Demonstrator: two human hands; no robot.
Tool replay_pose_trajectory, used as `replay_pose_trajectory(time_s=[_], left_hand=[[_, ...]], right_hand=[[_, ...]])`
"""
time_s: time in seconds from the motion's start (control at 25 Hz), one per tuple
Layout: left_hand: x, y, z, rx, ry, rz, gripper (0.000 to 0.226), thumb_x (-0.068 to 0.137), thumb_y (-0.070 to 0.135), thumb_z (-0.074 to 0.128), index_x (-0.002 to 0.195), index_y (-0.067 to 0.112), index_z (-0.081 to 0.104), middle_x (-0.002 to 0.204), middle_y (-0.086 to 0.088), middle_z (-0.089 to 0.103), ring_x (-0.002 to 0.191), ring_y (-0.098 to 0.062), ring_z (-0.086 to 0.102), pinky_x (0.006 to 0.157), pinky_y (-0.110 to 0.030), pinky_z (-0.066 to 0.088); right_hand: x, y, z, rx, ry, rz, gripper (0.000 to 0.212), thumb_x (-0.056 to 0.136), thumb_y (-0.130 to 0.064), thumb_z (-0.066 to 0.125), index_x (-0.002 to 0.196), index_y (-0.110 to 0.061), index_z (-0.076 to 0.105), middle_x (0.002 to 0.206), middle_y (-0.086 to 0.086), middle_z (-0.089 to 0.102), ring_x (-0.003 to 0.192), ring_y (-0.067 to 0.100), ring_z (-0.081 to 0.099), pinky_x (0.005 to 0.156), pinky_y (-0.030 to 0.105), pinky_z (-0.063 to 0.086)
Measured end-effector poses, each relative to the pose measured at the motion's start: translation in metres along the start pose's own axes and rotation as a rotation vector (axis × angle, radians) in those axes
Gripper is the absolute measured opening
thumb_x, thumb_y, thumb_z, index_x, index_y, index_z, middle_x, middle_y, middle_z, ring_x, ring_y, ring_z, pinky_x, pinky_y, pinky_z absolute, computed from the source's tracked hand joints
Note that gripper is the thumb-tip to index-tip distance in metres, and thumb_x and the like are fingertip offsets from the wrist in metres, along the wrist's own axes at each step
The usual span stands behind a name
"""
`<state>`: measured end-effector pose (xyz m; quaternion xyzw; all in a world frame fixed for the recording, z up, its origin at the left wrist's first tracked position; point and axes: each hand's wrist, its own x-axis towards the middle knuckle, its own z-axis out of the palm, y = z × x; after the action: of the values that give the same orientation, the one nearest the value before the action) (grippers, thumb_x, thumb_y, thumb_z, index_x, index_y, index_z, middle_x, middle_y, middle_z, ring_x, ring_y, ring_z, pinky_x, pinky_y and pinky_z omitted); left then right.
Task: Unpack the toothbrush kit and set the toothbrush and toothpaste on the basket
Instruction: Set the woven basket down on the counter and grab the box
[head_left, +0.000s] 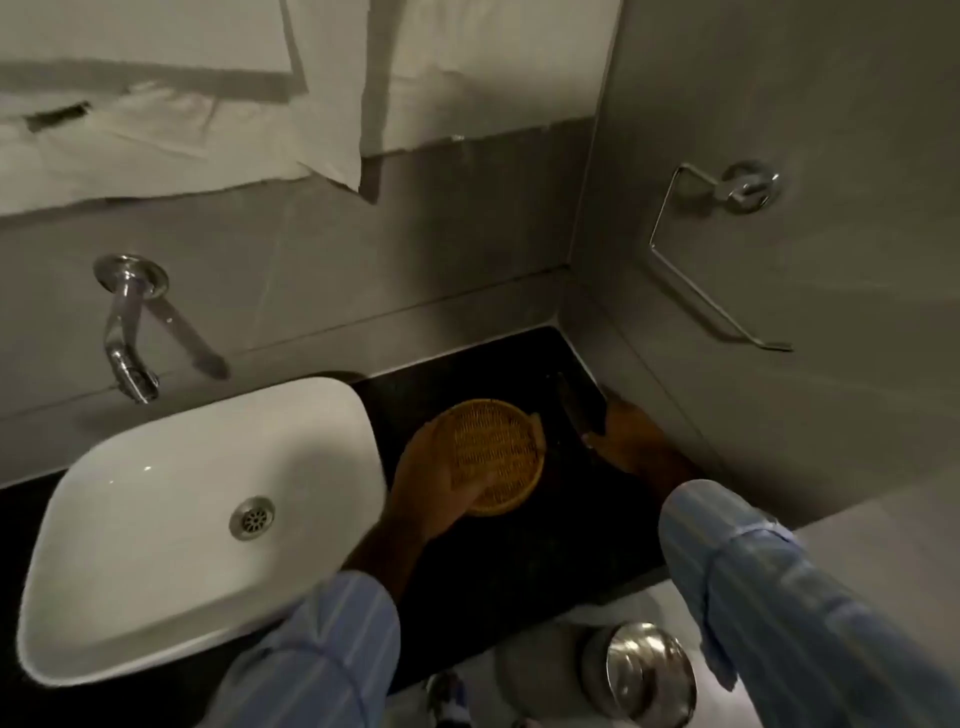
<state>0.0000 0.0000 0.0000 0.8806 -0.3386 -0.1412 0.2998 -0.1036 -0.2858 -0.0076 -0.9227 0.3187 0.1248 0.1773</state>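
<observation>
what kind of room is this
Most likely a bathroom, perhaps a hotel's. A white basin sits on a dark counter under a wall tap, and an empty metal holder, seemingly for paper or a towel, is fixed to the side wall.

Left hand (431, 480) curled in grip; right hand (621, 441) closed near wall, both arms extended.

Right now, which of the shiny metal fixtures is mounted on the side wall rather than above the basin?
The wire holder, on the right-hand wall above the right hand. The tap projects from the back wall over the white basin.
</observation>
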Motion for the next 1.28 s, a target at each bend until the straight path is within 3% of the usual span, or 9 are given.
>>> replay_pose_trajectory(time_s=[0.12,0.32,0.44,0.52,0.64,0.88,1.04,1.16,1.28], left_hand=[[-0.036,-0.022,0.048,0.061,0.027,-0.029,0.102,0.08,0.067,0.059,0.155,0.01,0.021,0.163,-0.014,0.021,0.148,-0.029,0.026,0.118,-0.045,0.029],[-0.084,-0.051,0.095,0.279,-0.146,-0.197,0.102,0.084,0.076,0.034,0.157,0.008,0.015,0.166,-0.009,0.012,0.153,-0.027,0.01,0.121,-0.049,0.019],[-0.095,-0.063,0.109,0.383,-0.286,-0.185,0.101,0.084,0.078,0.023,0.154,0.005,0.028,0.163,-0.014,0.023,0.149,-0.033,0.023,0.116,-0.053,0.028],[-0.099,-0.068,0.116,0.439,-0.356,-0.184,0.098,0.083,0.077,0.029,0.147,0.003,0.043,0.156,-0.018,0.037,0.141,-0.037,0.04,0.108,-0.055,0.04],[-0.101,-0.068,0.121,0.492,-0.331,-0.182,0.097,0.08,0.074,0.034,0.144,0.004,0.048,0.154,-0.018,0.041,0.139,-0.037,0.044,0.105,-0.056,0.043],[-0.092,-0.059,0.109,0.494,-0.284,-0.188,0.106,0.079,0.08,0.013,0.156,0.009,0.021,0.165,-0.013,0.013,0.152,-0.031,0.014,0.121,-0.05,0.018],[-0.085,-0.042,0.084,0.379,-0.159,-0.115,0.109,0.078,0.081,0.005,0.155,0.006,0.025,0.164,-0.012,0.018,0.151,-0.03,0.017,0.121,-0.043,0.019],[-0.074,-0.026,0.054,0.306,-0.064,-0.064,0.1,0.084,0.077,0.018,0.154,0.006,0.027,0.161,-0.014,0.027,0.149,-0.03,0.024,0.12,-0.04,0.024],[-0.043,-0.007,0.014,0.23,0.009,0.003,0.096,0.086,0.071,0.04,0.155,0.006,0.023,0.158,-0.015,0.03,0.145,-0.031,0.031,0.117,-0.044,0.031]], right_hand=[[0.008,0.007,0.025,-0.015,-0.034,0.127,0.06,0.088,-0.041,0.067,0.128,0.0,0.052,0.131,0.023,0.058,0.116,0.04,0.059,0.092,0.045,0.051],[0.024,0.006,0.061,-0.019,-0.019,0.192,0.053,0.092,-0.043,0.06,0.121,0.002,0.063,0.124,0.024,0.062,0.113,0.041,0.06,0.09,0.046,0.05],[0.037,0.006,0.076,-0.055,0.016,0.232,0.047,0.097,-0.035,0.055,0.121,0.005,0.06,0.125,0.026,0.061,0.113,0.042,0.059,0.089,0.046,0.05],[0.042,0.006,0.08,-0.051,0.019,0.251,0.042,0.098,-0.03,0.054,0.121,0.005,0.06,0.123,0.027,0.061,0.111,0.042,0.061,0.086,0.046,0.051],[0.047,0.009,0.081,0.055,0.022,0.271,0.034,0.096,-0.022,0.056,0.115,0.006,0.064,0.114,0.026,0.067,0.104,0.042,0.065,0.075,0.041,0.051],[0.031,0.009,0.06,0.237,0.02,0.263,0.032,0.091,-0.022,0.064,0.104,0.007,0.067,0.102,0.024,0.068,0.095,0.04,0.066,0.067,0.033,0.044],[0.015,0.006,0.033,0.222,0.017,0.218,0.028,0.091,-0.025,0.065,0.085,0.003,0.065,0.085,0.017,0.056,0.067,0.026,0.055,0.063,0.033,0.042],[-0.003,-0.006,0.001,0.252,0.029,0.158,0.032,0.085,-0.026,0.07,0.098,0.003,0.069,0.083,0.013,0.058,0.073,0.029,0.059,0.063,0.031,0.044],[-0.029,-0.022,-0.035,0.279,0.084,0.088,0.03,0.077,-0.027,0.075,0.094,-0.002,0.072,0.08,0.009,0.06,0.075,0.03,0.065,0.063,0.029,0.043]])
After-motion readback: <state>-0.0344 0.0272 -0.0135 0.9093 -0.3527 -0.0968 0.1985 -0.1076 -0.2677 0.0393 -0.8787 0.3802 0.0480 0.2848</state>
